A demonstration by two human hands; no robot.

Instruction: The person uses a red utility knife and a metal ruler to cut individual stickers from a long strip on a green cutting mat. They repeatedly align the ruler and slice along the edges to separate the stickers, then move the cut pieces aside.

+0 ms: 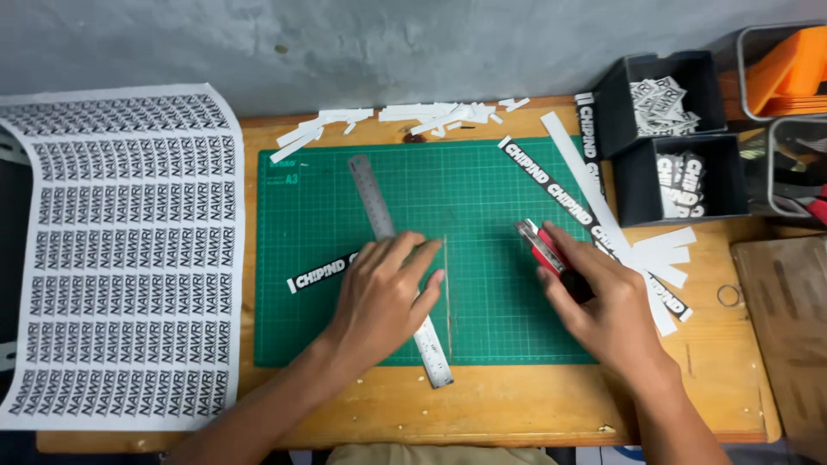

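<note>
My left hand [385, 293] lies flat on a steel ruler [372, 191] that runs slantwise across a green cutting mat [482, 185]. Under that hand sits a black printed sticker strip [319, 272], its right part hidden. A thin paper sliver [447, 293] lies just right of my left fingertips. My right hand [603, 306] grips a red and black utility knife [541, 245], blade end pointing up-left over the mat.
A large printed sticker sheet [121, 250] hangs over the table's left end. White offcuts [413, 116] litter the mat's far edge. More printed strips [594, 202] lie at right. Black bins [668, 103] of cut stickers stand at back right beside an orange-filled bin [788, 73].
</note>
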